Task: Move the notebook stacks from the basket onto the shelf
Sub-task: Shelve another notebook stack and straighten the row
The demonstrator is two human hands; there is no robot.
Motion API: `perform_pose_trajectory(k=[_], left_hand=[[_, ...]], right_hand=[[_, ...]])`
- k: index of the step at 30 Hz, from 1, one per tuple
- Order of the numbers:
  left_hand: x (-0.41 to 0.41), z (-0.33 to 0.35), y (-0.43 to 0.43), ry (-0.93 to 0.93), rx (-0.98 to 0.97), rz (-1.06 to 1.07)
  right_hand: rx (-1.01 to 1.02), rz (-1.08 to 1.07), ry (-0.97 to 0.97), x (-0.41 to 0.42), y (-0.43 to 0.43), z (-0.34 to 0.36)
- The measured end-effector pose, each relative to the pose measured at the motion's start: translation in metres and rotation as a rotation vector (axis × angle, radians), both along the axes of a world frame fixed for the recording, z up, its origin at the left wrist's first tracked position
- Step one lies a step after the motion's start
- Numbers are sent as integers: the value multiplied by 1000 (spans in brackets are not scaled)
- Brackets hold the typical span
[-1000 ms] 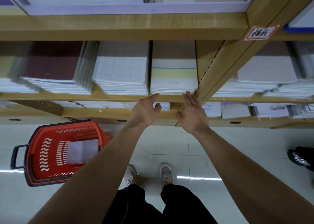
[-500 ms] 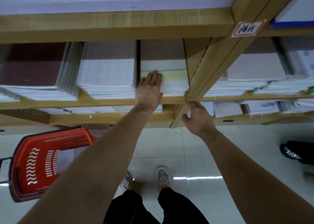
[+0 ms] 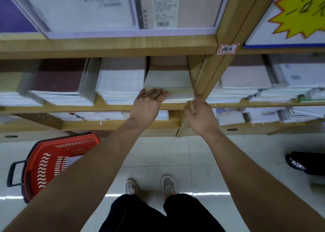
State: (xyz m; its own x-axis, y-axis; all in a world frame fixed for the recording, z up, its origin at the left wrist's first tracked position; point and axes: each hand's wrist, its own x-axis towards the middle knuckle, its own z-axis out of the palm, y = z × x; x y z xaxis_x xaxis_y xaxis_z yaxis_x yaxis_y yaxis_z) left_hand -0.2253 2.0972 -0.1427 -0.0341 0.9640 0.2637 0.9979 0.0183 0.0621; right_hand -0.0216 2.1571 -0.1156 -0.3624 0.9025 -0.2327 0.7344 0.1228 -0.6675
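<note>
A white notebook stack point(image 3: 168, 84) lies on the wooden shelf point(image 3: 112, 106), at the right end of its bay against the upright. My left hand point(image 3: 147, 105) rests flat, fingers spread, on the stack's front left corner. My right hand point(image 3: 200, 115) hovers open just below the stack's front right corner, by the shelf edge, holding nothing. The red basket point(image 3: 51, 163) stands on the floor at lower left, partly hidden by my left forearm; pale paper shows inside it.
Grid-paper point(image 3: 119, 84) and maroon-covered stacks point(image 3: 58, 80) fill the same shelf to the left. A wooden upright point(image 3: 207, 80) divides the bays, with more stacks on its right point(image 3: 246, 84). Another person's shoe point(image 3: 297, 163) is on the tiled floor at right.
My left hand slid back from the top of the stack to its front corner. My right hand rose slightly toward the shelf edge. The camera tilted upward.
</note>
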Motion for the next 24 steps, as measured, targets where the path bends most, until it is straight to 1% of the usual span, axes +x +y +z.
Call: perform_pose_trajectory(k=[2, 3, 5, 6, 8, 11, 14, 17, 19, 22, 24], left_hand=[[-2, 18, -6, -9, -33, 26], [-4, 24, -10, -42, -56, 32], [-6, 26, -18, -121, -32, 16], [-7, 27, -21, -155, -11, 4], [-8, 26, -23, -247, -45, 16], [-11, 21, -24, -427, -163, 146], [-12, 20, -25, -557, -211, 243], [-9, 26, -27, -639, -218, 309], [-4, 28, -29, -685, -212, 354], [3, 32, -33, -744, -260, 439], [4, 35, -35, -800, -299, 508]], right_hand=[[-16, 12, 61, -9, -2, 12], [-18, 24, 67, -15, -2, 15], [-31, 20, 53, -25, 0, 19], [-27, 2, 53, -30, 2, 19], [-22, -67, 66, -39, 5, 15], [-96, -122, 41, -44, 11, 5], [-134, -124, 46, -41, 10, 0], [-135, -137, 83, -36, 7, -2], [-157, -156, 73, -33, 9, -4], [-212, -152, 38, -25, 6, 0], [-199, -147, 61, -19, 0, 1]])
